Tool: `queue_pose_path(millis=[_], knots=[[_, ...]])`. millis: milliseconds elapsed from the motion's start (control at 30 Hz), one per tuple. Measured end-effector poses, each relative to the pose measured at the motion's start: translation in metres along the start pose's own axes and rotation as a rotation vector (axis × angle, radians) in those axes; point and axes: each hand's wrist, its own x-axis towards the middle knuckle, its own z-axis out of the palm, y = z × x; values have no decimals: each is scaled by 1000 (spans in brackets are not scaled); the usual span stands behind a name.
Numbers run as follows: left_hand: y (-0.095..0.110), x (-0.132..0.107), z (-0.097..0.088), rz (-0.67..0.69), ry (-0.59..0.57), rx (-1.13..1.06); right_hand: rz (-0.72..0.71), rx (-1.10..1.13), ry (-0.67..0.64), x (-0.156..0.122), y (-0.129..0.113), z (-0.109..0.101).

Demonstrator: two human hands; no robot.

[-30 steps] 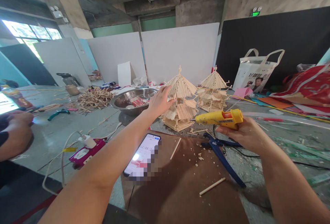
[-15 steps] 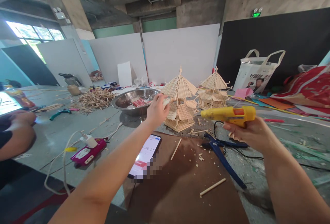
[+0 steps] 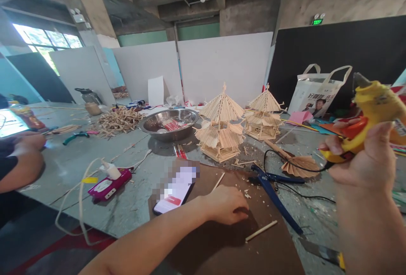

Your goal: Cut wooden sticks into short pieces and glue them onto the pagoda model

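Observation:
My right hand (image 3: 364, 161) is raised at the right, wrapped around a yellow hot glue gun (image 3: 379, 106) with an orange trigger; its nozzle points up and left. Low over a brown sheet (image 3: 269, 249), my left hand (image 3: 226, 205) is closed with curled fingers; anything in them is hidden. A thin wooden stick (image 3: 261, 230) lies to its right, and another stick (image 3: 219, 180) shows just behind it. Beyond stands a pagoda model (image 3: 220, 135) built of small sticks, its tiered roofs pointed. A second pagoda model (image 3: 263, 116) is behind it to the right.
Blue-handled cutters (image 3: 277, 201) and a black cord lie right of the sheet, near a folded paper fan (image 3: 300, 166). A phone (image 3: 177, 190), a purple power strip (image 3: 109, 184), a steel bowl (image 3: 168, 129) and a stick pile (image 3: 117, 121) occupy the left. Another person's arm (image 3: 25, 161) rests far left.
My left hand has come away from the front pagoda model, down to the brown sheet. My right hand has swung the glue gun right and tipped its nozzle upward, away from the model.

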Motion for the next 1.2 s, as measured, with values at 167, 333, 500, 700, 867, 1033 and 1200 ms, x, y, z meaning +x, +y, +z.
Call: queue_pose_path(millis=[167,333,500,700,867,1033,1200], knots=[[9,6,-14,-114,281,-142,19,-1,-54,-4,2,3],[-32,12,-13,-722,755,-438,18,-1,-70,-6,3,5],[-67,20,-3,-896,940,-620,31,-5,-59,-7,3,6],[-71,35,5,-1017,1039,-688,40,5,-72,-8,2,8],[-75,41,11,-1103,1096,-718,38,-1,-79,-8,2,8],[-94,46,16,-1106,1034,-598,33,7,-84,-9,2,9],[-108,49,22,-1093,1067,-566,55,21,-102,-9,3,10]])
